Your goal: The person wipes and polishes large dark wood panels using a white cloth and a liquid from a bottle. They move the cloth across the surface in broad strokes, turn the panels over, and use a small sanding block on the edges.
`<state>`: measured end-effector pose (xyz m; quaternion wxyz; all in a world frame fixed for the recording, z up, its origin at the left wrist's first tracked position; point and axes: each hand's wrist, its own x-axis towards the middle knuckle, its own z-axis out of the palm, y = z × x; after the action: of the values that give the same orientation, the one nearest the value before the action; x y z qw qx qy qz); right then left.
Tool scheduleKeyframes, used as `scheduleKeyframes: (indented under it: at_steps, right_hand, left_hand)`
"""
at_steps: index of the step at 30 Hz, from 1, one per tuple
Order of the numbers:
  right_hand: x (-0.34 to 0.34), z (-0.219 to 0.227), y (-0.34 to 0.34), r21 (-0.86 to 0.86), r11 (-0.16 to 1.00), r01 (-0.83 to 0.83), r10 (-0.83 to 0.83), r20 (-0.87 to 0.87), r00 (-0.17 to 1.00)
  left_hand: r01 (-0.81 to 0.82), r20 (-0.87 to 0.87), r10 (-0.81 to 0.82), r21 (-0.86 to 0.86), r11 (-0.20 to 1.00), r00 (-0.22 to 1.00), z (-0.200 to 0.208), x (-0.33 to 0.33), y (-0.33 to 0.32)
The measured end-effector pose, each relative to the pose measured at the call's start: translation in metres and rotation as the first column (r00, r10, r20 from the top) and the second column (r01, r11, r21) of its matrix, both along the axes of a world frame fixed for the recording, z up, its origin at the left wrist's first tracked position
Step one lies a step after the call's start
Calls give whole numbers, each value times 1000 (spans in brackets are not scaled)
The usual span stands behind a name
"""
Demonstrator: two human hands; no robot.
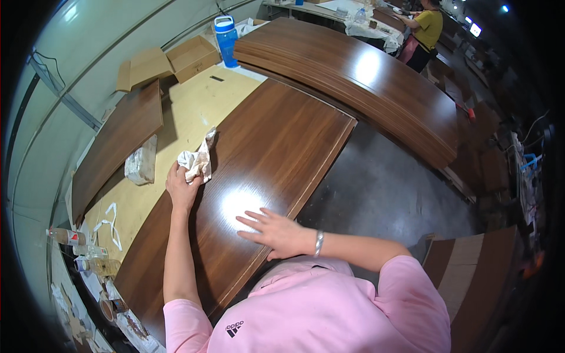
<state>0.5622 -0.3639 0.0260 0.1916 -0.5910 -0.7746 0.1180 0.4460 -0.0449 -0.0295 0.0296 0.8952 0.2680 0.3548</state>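
Observation:
A long dark brown wood-grain panel (pixel 276 138) lies flat in front of me, glossy where the light strikes it. At its far left edge my left hand (pixel 183 183) grips a crumpled white rag (pixel 200 157) stained with brown. The rag rests at the panel's edge, partly over the pale board beside it. My right hand (pixel 271 232) is spread with fingers apart over the near part of the panel, palm down and holding nothing. Whether its palm touches the surface I cannot tell.
Beyond lies a stack of brown panels (pixel 347 65), with a blue bottle (pixel 226 42) beside it. A tilted brown board (pixel 118 147), a white wrapped block (pixel 141 162) and cardboard boxes (pixel 191 57) stand left. Plastic bottles (pixel 97 266) lie lower left. Another person (pixel 425 32) works far right.

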Motion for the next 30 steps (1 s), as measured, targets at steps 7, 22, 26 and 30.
scheduleKeyframes:
  at_steps: [7,22,26,30]
  right_hand:
    - [-10,-16,-1,-43,999,9,-2,169,986]
    - [-48,-44,-44,328,941,84,-164,225,961]
    - [-56,-46,-52,307,943,128,-189,176,966]
    - [-65,-44,-65,272,952,140,-189,164,968]
  left_hand:
    - [-139,-148,108,-211,968,983,1,16,1]
    - [47,-72,-57,-128,991,996,-7,-32,-50]
    - [40,-49,-47,-142,989,998,-4,-35,-52]
    - [32,-48,-40,-155,987,998,-4,-39,-50]
